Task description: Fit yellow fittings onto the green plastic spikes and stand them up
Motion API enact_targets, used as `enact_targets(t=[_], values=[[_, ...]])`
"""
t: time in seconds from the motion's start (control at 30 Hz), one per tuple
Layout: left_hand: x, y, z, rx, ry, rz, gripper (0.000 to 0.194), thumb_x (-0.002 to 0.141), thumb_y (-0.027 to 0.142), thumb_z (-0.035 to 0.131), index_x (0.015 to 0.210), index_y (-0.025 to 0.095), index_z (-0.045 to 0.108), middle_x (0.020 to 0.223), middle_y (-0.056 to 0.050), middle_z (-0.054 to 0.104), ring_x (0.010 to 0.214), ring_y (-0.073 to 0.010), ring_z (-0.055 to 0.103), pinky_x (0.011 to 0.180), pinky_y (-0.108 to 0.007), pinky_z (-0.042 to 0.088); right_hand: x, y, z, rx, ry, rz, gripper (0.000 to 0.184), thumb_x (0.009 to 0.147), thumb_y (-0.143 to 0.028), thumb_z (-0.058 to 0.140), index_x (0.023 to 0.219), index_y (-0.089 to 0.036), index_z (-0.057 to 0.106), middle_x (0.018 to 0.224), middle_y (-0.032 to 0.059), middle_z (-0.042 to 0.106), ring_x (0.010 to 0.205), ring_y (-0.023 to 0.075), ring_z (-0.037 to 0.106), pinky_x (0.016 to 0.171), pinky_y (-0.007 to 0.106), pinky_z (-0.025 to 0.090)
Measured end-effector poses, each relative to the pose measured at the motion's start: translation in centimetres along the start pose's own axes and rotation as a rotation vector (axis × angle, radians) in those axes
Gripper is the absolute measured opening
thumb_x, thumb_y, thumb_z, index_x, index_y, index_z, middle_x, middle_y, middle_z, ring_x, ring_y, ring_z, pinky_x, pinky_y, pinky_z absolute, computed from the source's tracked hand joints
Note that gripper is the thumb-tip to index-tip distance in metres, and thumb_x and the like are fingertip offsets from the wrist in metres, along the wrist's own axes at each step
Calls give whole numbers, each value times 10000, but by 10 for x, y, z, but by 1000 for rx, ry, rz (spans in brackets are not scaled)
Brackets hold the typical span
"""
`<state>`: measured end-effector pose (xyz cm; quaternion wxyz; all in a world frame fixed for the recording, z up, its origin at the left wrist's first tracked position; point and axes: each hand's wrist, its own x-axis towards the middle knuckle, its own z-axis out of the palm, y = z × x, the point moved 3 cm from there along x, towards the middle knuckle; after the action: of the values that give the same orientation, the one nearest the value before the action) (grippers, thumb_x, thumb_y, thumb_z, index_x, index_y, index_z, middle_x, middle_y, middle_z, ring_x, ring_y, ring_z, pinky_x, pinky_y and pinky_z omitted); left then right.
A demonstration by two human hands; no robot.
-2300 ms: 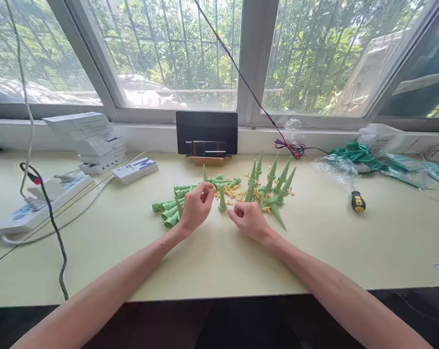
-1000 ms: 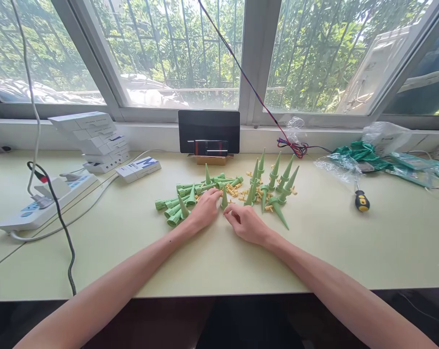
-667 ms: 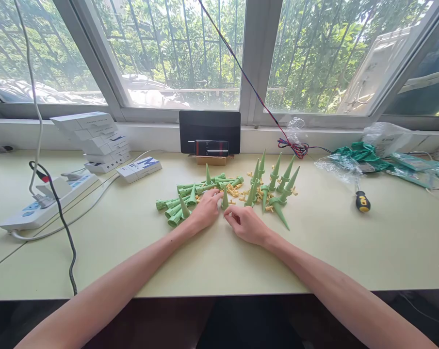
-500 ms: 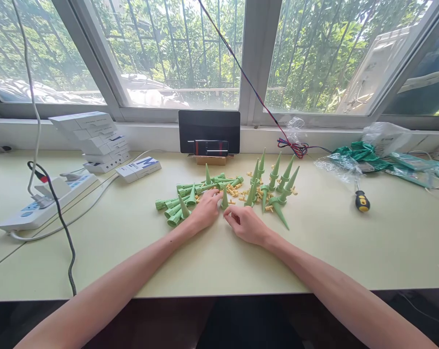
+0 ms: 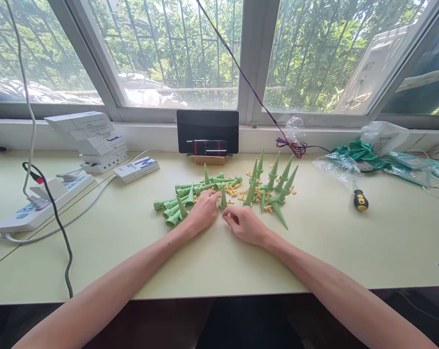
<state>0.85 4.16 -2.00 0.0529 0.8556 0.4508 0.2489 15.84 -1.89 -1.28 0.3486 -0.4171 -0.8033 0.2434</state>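
Note:
Close to the table's middle, a green plastic cone spike (image 5: 223,199) stands upright between my hands. My left hand (image 5: 205,207) is at its left, fingers curled together at the edge of a heap of small yellow T-shaped valves (image 5: 234,190); what is in its fingertips is hidden. Just in front of the spike, my right hand (image 5: 245,223) has thumb and forefinger pinched together, and I cannot make out anything between them. Green ribbed tubes (image 5: 172,220) lie left of my left hand, with several upright cones among them. Several green spikes fitted with yellow valves (image 5: 283,193) stand at the right.
A tablet (image 5: 207,126) and a phone lean on a brown stand at the back. White boxes (image 5: 95,140) and a power strip (image 5: 44,203) with cables are at left. A screwdriver (image 5: 360,199), clear plastic wrap and green bags (image 5: 359,152) lie at right.
The view has shifted slightly. Both hands stay in nearly the same place and pose beside the upright spike; nothing is plainly picked up or let go.

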Motion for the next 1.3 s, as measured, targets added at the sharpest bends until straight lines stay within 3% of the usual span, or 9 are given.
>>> enact_targets(t=[0.5, 1.07, 1.3], values=[[1, -1, -1, -4, 12, 32, 265, 825, 32, 435, 919, 182, 632, 1045, -116, 620, 1132, -281, 520, 960, -437, 474, 0, 1, 1, -6, -7, 9, 133, 863, -136, 497, 811, -176, 612, 580, -33, 502, 526, 99, 411, 558, 227, 322], [1, 1, -1, 7, 10, 57, 245, 852, 38, 408, 871, 196, 594, 978, -101, 597, 1071, -270, 535, 894, -402, 490, 0, 0, 0, -13, -17, 19, 142, 865, -129, 495, 804, -173, 615, 582, -30, 510, 525, 99, 417, 557, 227, 324], [1, 3, -5, 15, 21, 24, 236, 891, 81, 388, 808, 197, 576, 878, -88, 601, 941, -255, 565, 794, -376, 491, 0, -1, 0, -14, -21, 17, 140, 867, -131, 491, 804, -171, 609, 584, -33, 507, 526, 96, 413, 560, 225, 319]])
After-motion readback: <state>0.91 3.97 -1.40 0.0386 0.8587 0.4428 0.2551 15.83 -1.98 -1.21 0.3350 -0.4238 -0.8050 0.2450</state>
